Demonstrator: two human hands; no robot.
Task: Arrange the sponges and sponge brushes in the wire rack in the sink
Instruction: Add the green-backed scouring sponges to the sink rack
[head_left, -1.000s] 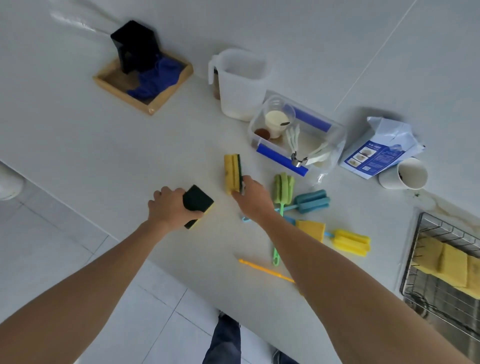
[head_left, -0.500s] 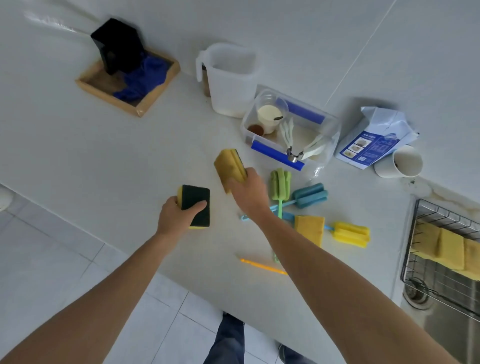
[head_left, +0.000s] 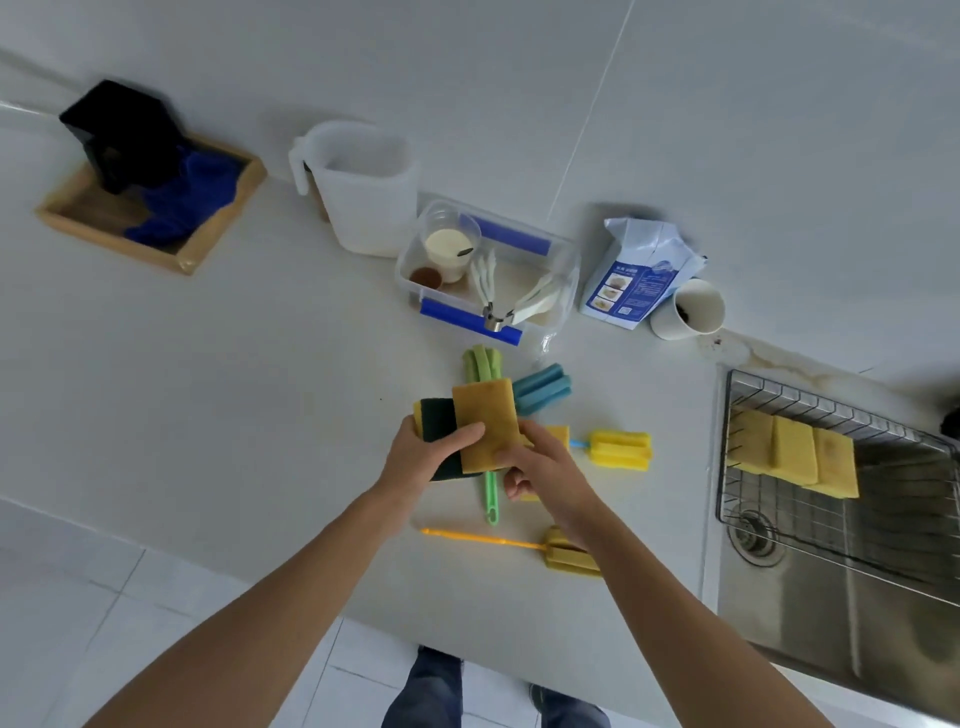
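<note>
The two hands have come together over the surface (head_left: 218, 395). The left hand (head_left: 423, 457) now pinches both the green-backed sponge (head_left: 435, 423) and the yellow sponge (head_left: 485, 423), while the right hand (head_left: 540, 467) touches the yellow one with curled fingers. Four sponge brushes (head_left: 621, 449) lie on the surface. Three sponges (head_left: 792, 452) rest in the wire rack (head_left: 831, 410).

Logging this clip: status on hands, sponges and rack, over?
Left hand grips green-backed sponge; right hand holds yellow sponge against it. Three sponges in wire rack. Sponge brushes on counter. Path to rack unobstructed.
</note>
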